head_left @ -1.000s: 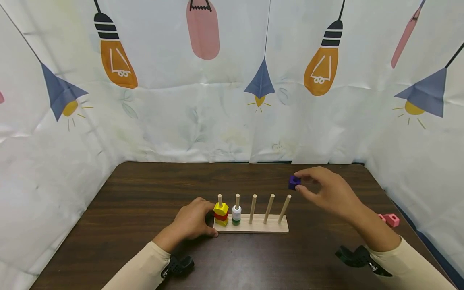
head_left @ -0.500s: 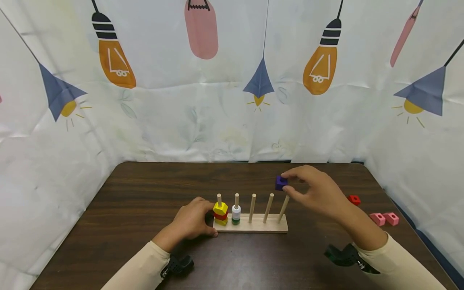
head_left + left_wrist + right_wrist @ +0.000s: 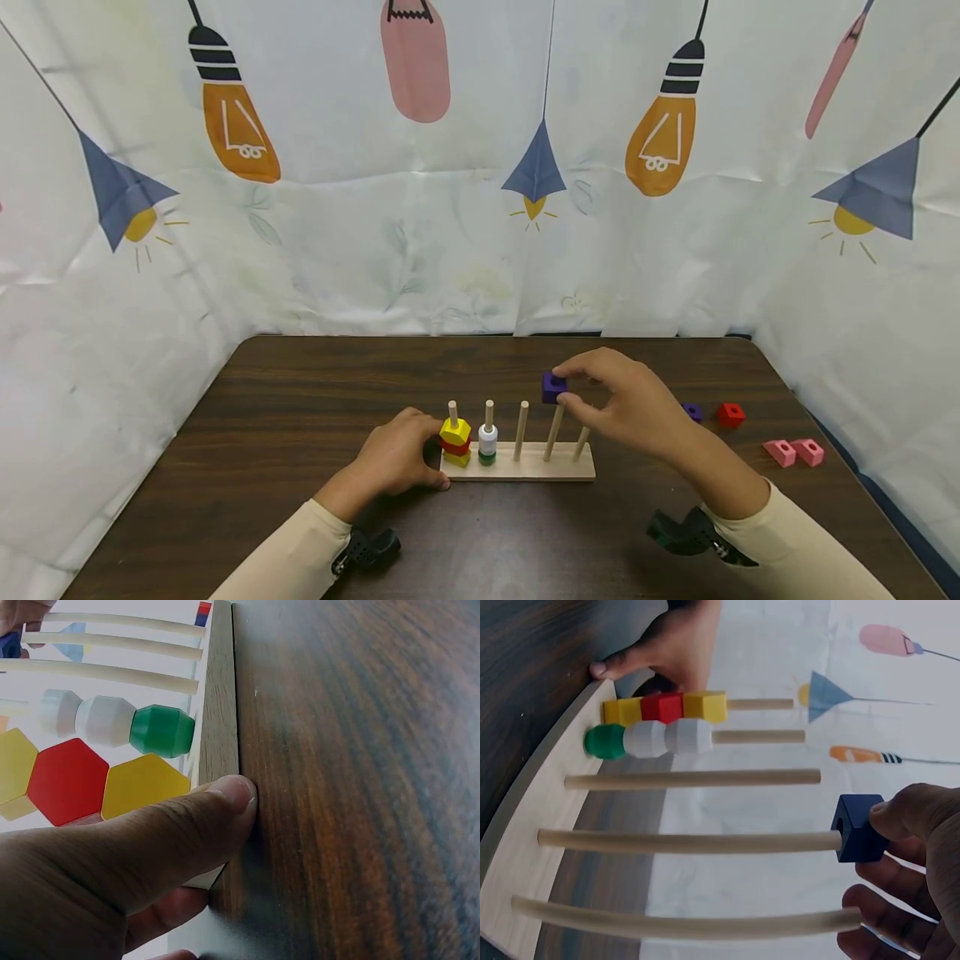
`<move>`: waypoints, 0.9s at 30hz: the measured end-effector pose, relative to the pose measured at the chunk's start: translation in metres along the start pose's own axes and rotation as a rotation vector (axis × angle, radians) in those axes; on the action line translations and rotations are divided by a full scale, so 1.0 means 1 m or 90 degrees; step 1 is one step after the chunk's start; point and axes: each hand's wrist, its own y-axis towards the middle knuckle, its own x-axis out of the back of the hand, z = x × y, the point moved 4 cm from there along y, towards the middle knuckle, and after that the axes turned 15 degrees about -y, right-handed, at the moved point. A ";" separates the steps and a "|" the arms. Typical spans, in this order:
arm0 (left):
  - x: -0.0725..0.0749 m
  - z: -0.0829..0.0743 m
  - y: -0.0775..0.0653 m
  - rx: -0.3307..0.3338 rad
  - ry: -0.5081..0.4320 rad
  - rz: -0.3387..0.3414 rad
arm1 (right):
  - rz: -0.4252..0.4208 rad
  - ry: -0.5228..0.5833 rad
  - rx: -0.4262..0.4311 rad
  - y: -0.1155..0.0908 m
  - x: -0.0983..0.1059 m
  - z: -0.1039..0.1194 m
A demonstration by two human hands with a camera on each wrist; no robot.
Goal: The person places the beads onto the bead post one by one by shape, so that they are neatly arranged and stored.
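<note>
My left hand (image 3: pixel 399 454) grips the left end of a wooden peg stand (image 3: pixel 517 473), its thumb (image 3: pixel 232 793) on the front edge. My right hand (image 3: pixel 630 402) pinches a dark blue-purple cube bead (image 3: pixel 553 388) at the top of the fourth peg (image 3: pixel 690 841) from the left. The cube's hole faces the peg tip; whether the tip is inside I cannot tell. On the leftmost peg sit two yellow hexagonal beads with a red bead (image 3: pixel 69 781) between them. White beads (image 3: pixel 688 736) over a green bead (image 3: pixel 604 741) fill the second peg. The third and fifth pegs are bare.
To the right on the dark wooden table (image 3: pixel 315 375) lie a red cube bead (image 3: pixel 731 415), a purple bead (image 3: pixel 692 412) partly behind my right arm, and two pink beads (image 3: pixel 807 452). A patterned white cloth (image 3: pixel 420 258) hangs behind and around the table.
My right hand has moved left with the cube, from beyond the fifth peg to the fourth peg's top. More loose beads show on the right. The left hand stays put.
</note>
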 end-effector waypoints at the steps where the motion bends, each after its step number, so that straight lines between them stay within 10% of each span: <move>1: 0.000 0.000 0.000 0.000 0.000 0.000 | -0.002 0.002 0.004 0.000 -0.001 0.001; 27: 0.000 0.001 -0.002 -0.005 -0.002 -0.002 | 0.022 0.081 -0.013 0.009 -0.018 0.025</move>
